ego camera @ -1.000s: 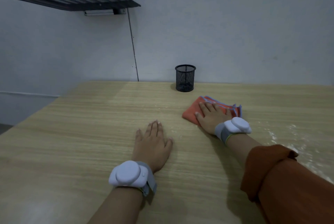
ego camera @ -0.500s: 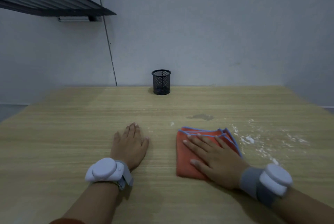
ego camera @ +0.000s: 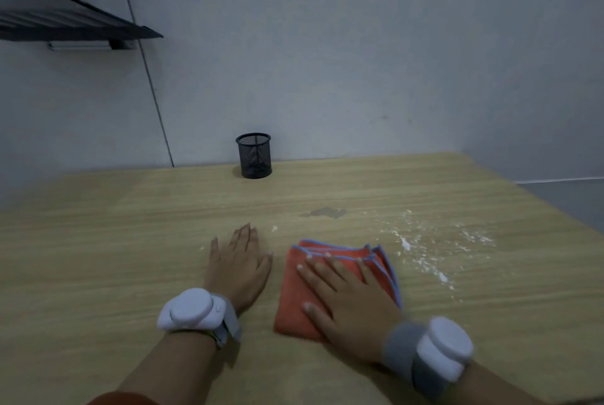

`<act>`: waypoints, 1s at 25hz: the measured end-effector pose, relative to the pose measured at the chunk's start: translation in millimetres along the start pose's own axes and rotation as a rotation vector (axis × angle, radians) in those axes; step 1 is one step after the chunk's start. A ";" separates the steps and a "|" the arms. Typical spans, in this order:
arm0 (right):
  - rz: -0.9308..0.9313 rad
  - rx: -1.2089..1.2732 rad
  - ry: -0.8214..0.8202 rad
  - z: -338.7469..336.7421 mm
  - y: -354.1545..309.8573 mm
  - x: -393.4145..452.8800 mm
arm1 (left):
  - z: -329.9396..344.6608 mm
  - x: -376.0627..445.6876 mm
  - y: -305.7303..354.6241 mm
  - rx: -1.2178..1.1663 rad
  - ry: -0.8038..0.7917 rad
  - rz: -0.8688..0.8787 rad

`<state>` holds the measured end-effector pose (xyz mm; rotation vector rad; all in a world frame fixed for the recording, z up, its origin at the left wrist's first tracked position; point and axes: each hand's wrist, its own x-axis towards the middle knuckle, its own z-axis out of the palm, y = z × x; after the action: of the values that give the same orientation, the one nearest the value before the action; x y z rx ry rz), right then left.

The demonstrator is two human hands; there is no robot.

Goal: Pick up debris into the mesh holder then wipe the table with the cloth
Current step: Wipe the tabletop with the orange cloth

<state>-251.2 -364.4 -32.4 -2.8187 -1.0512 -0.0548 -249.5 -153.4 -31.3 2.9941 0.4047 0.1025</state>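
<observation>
A black shelf (ego camera: 65,19) is sticking out from the wall at the far left. The left hand (ego camera: 240,265) is lying flat on the table (ego camera: 98,257), open, fingers together, holding nothing. Far behind it, the holder (ego camera: 254,155) is standing upright by the wall, well apart from both hands. Just beside the left hand, the cloth (ego camera: 330,280) is lying folded on the table. The right hand (ego camera: 351,303) is pressing down flat on the cloth, open, with fingers spread out. A dark wet spot (ego camera: 325,212) is sitting past the cloth. To the right of the cloth, white crumbs (ego camera: 425,251) are lying scattered on the table, near the right hand but not touching it.
</observation>
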 end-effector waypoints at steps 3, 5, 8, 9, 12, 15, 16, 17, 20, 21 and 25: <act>0.030 -0.029 0.044 -3.5 15.3 -33.6 | 2.3 8.5 25.9 -0.016 -0.007 0.061; 0.136 -0.009 -0.023 -8.0 41.4 -39.7 | 3.9 12.9 38.7 -0.028 -0.025 0.061; 0.336 -0.054 -0.037 -20.4 81.2 -31.0 | 5.8 17.5 44.0 -0.006 -0.053 0.039; 0.412 -0.048 -0.042 -24.2 91.5 -27.8 | 6.2 18.0 43.5 -0.006 -0.061 0.035; 0.498 -0.013 -0.051 -24.8 96.2 -23.0 | 8.5 20.0 41.2 -0.016 -0.054 0.041; 0.217 -0.058 0.070 -16.3 53.8 -29.6 | 12.4 22.9 42.4 -0.004 -0.018 0.035; 0.131 -0.051 0.115 -14.0 39.6 -29.7 | 13.8 22.9 42.3 -0.003 -0.012 0.032; 0.077 -0.073 0.129 -10.7 31.0 -24.7 | 14.9 22.6 41.8 0.000 -0.006 0.032; 0.065 -0.033 0.001 -5.2 39.8 14.6 | 15.7 23.2 41.5 0.002 0.004 0.037; 0.109 -0.025 -0.033 -4.7 48.5 30.0 | 14.5 22.8 41.2 0.001 0.002 0.037; 0.312 -0.016 -0.055 -10.0 95.5 65.9 | 11.8 20.5 39.8 -0.013 -0.030 0.040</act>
<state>-138.8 -394.4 -27.8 -2.9767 -0.6114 0.0460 -218.4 -187.3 -36.9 2.9871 0.3402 0.0629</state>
